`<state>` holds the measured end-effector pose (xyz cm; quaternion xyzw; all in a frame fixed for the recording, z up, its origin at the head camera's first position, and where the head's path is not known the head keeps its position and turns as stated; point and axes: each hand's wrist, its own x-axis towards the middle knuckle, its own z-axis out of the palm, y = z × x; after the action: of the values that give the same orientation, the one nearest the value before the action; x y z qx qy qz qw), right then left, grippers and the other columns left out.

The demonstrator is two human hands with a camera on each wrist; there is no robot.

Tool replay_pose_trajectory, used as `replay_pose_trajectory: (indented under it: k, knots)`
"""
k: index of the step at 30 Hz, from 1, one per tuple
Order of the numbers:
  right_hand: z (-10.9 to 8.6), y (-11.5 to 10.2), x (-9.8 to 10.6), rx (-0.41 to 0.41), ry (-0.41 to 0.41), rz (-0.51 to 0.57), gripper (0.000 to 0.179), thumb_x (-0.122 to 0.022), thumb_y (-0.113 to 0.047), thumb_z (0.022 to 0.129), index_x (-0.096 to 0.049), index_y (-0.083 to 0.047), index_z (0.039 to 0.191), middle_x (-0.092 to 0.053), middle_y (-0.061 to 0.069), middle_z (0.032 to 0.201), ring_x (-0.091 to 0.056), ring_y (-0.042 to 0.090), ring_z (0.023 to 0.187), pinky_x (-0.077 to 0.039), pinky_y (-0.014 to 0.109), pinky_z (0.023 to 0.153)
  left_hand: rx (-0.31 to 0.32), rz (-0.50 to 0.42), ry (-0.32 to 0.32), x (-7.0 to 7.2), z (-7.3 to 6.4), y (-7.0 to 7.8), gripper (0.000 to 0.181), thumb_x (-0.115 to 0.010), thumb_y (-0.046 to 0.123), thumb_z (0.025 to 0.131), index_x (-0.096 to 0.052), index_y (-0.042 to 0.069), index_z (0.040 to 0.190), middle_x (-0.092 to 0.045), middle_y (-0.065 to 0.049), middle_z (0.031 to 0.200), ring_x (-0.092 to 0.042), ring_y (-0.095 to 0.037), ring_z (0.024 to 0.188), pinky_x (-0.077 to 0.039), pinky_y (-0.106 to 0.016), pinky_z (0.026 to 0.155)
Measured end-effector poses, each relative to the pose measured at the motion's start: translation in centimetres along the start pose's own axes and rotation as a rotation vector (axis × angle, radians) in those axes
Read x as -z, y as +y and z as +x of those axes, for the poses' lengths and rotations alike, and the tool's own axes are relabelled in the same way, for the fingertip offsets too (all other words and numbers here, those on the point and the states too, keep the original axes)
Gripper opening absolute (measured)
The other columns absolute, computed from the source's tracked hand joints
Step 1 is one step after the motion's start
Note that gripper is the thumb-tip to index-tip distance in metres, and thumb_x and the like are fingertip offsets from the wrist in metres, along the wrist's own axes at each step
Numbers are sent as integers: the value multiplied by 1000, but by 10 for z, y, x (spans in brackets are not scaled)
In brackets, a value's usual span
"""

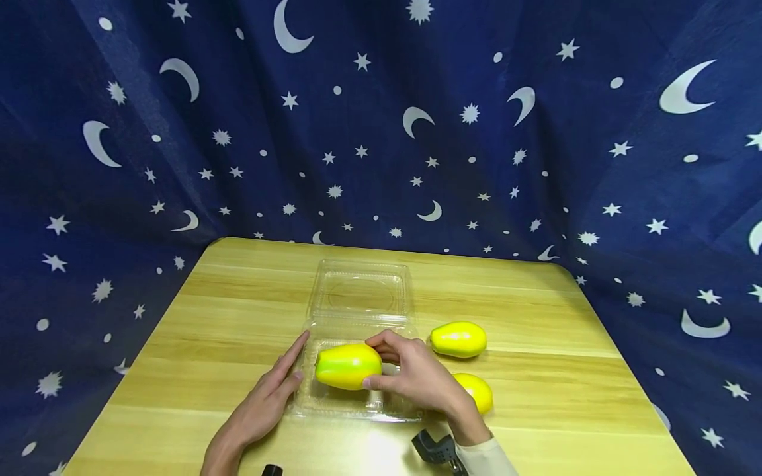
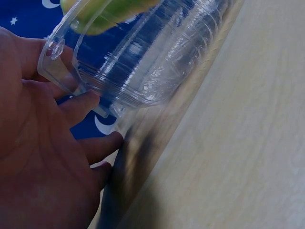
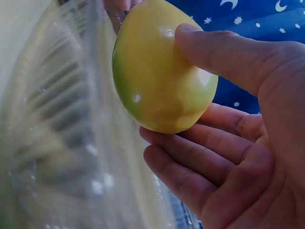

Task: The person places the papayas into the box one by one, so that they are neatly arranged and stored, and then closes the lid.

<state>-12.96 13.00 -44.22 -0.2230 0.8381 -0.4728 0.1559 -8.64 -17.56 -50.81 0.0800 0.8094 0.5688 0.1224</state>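
Observation:
A yellow-green papaya (image 1: 347,366) is held over the base of a clear plastic clamshell box (image 1: 333,411), whose lid (image 1: 360,295) lies folded back. My right hand (image 1: 419,373) grips the fruit's thick end from the right, thumb in front and fingers behind. In the right wrist view the thumb lies on the papaya's (image 3: 162,71) skin and the fingers pass under it. My left hand (image 1: 262,403) rests along the box's left side with its fingers extended. The left wrist view has these fingers touching the box rim (image 2: 71,90).
To the right of the box lies another papaya (image 1: 458,339) on the wooden table (image 1: 553,396). A third papaya (image 1: 476,391) sits nearer, partly hidden behind the right hand. Dark blue curtain (image 1: 381,132) with moons and stars surrounds the table's back and sides.

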Motion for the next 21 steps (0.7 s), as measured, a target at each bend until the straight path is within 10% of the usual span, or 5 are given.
replay_pose_trajectory:
  k: [21]
  knots:
    - [13, 3, -24, 20, -97, -159, 50, -95, -37, 87, -70, -20, 127, -80, -5, 123, -74, 5, 114, -61, 29, 104, 11, 12, 6, 0, -1, 0, 62, -35, 26, 122, -12, 40, 177, -6, 4, 185, 5, -47, 170, 7, -79, 129]
